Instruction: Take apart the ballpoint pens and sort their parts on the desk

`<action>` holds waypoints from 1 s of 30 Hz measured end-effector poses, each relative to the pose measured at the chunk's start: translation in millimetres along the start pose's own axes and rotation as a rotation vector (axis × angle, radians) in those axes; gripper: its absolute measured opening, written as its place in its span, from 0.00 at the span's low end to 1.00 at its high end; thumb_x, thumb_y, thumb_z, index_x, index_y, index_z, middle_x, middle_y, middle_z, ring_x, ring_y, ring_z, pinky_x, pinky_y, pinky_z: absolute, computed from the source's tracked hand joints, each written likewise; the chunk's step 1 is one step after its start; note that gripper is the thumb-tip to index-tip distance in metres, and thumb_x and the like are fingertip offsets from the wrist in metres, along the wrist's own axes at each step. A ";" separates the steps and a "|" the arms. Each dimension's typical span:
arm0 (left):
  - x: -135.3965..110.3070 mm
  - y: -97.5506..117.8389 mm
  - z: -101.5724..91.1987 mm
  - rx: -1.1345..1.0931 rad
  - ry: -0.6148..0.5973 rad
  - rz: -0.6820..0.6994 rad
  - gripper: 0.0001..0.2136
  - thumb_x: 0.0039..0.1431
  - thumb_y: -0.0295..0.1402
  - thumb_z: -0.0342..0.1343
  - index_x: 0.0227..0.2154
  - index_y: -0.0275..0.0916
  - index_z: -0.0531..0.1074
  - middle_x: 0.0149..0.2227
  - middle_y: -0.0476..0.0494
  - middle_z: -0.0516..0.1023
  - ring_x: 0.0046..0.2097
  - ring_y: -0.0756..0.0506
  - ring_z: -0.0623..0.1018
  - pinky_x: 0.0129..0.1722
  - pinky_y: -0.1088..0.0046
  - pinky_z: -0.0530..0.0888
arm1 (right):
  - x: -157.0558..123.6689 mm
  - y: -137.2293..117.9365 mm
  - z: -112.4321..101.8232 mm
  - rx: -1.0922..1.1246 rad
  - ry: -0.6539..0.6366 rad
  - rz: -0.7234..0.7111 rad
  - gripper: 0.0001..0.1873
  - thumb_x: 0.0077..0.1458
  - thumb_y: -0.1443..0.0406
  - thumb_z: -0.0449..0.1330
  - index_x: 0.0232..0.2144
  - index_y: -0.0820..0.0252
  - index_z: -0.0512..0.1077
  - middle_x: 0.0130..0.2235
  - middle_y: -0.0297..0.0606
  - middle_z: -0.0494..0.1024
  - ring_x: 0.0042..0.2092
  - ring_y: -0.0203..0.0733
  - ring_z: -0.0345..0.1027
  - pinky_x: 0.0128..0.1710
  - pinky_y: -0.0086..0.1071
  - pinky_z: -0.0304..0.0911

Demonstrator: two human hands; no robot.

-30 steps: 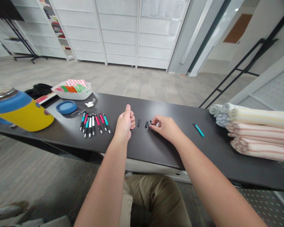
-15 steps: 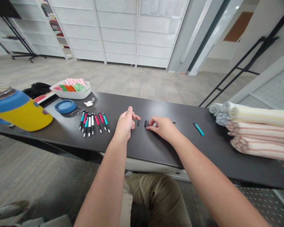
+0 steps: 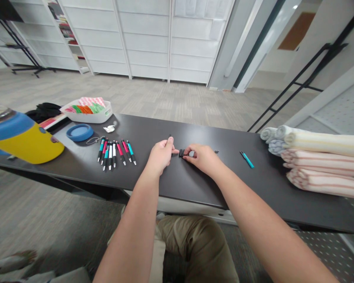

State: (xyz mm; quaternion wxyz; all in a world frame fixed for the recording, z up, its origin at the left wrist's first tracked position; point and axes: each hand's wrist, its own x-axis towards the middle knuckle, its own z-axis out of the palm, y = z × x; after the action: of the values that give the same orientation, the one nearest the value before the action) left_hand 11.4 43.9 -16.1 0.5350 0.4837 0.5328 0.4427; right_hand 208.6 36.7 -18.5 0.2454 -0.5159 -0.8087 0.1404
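My left hand (image 3: 161,155) is closed round a thin black pen part whose tip sticks up above the thumb (image 3: 169,136). Its fingertips reach toward small black pen pieces (image 3: 181,153) lying on the black table (image 3: 194,177). My right hand (image 3: 201,158) pinches those black pieces from the right side. The two hands almost touch. A tiny dark piece (image 3: 216,151) lies just beyond my right hand. A row of several pens (image 3: 115,149), teal, pink and white, lies left of my left hand. One teal pen (image 3: 247,159) lies alone to the right.
A yellow and blue container (image 3: 20,137) stands at the left edge. A blue lid (image 3: 79,132) and a white basket of coloured cloths (image 3: 88,109) sit at the back left. Rolled striped towels (image 3: 321,161) are stacked on the right.
My left hand has moved right, from a raised fist to reaching at the black pieces. My right hand has drawn slightly left, so both hands now meet over the pieces.
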 end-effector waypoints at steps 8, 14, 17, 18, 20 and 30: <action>2.6 -4.5 -0.5 0.024 -0.002 0.017 0.23 0.68 0.56 0.50 0.29 0.40 0.67 0.32 0.37 0.84 0.12 0.55 0.58 0.13 0.77 0.53 | 0.5 -1.0 -2.1 0.015 -0.029 -0.031 0.02 0.58 0.67 0.67 0.35 0.55 0.79 0.35 0.33 0.78 0.31 0.36 0.67 0.35 0.31 0.60; 2.4 -4.3 -2.0 0.002 0.003 0.020 0.22 0.66 0.55 0.55 0.29 0.40 0.68 0.29 0.38 0.83 0.14 0.55 0.58 0.16 0.77 0.53 | 0.3 1.2 -0.7 0.032 -0.019 -0.045 0.02 0.58 0.67 0.67 0.35 0.55 0.79 0.35 0.32 0.78 0.31 0.35 0.67 0.35 0.30 0.59; 1.0 -0.9 -4.1 0.076 0.024 0.068 0.21 0.67 0.53 0.53 0.28 0.40 0.68 0.29 0.40 0.83 0.15 0.53 0.60 0.17 0.75 0.55 | -0.6 0.2 -2.3 0.027 0.003 -0.053 0.01 0.58 0.66 0.66 0.34 0.55 0.78 0.35 0.33 0.78 0.30 0.35 0.67 0.35 0.31 0.59; 0.0 0.9 -5.0 0.116 0.035 0.104 0.21 0.68 0.52 0.51 0.27 0.40 0.69 0.29 0.40 0.82 0.16 0.52 0.62 0.19 0.75 0.57 | -0.9 -1.0 -3.7 0.028 0.020 -0.051 0.01 0.59 0.65 0.66 0.35 0.56 0.78 0.35 0.33 0.78 0.30 0.35 0.67 0.35 0.31 0.59; -2.9 5.3 -6.6 0.214 0.057 0.218 0.21 0.69 0.49 0.49 0.26 0.40 0.70 0.28 0.42 0.81 0.21 0.50 0.68 0.23 0.75 0.61 | -1.8 -4.3 -7.4 0.047 0.067 -0.034 0.04 0.62 0.62 0.64 0.35 0.56 0.77 0.34 0.33 0.79 0.29 0.36 0.66 0.35 0.31 0.59; -26.9 14.1 10.3 0.822 -0.074 0.623 0.06 0.69 0.36 0.53 0.43 0.44 0.72 0.36 0.43 0.79 0.37 0.41 0.77 0.36 0.70 0.65 | -7.8 -11.7 -22.9 0.236 0.136 0.049 0.32 0.71 0.44 0.44 0.26 0.57 0.70 0.23 0.33 0.72 0.27 0.38 0.65 0.31 0.31 0.56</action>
State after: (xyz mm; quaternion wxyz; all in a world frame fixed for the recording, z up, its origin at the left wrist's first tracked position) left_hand 21.2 18.8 1.3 0.1620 0.8050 0.4740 0.3180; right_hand 214.7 24.0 4.5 0.3552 -0.5113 -0.7552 0.2053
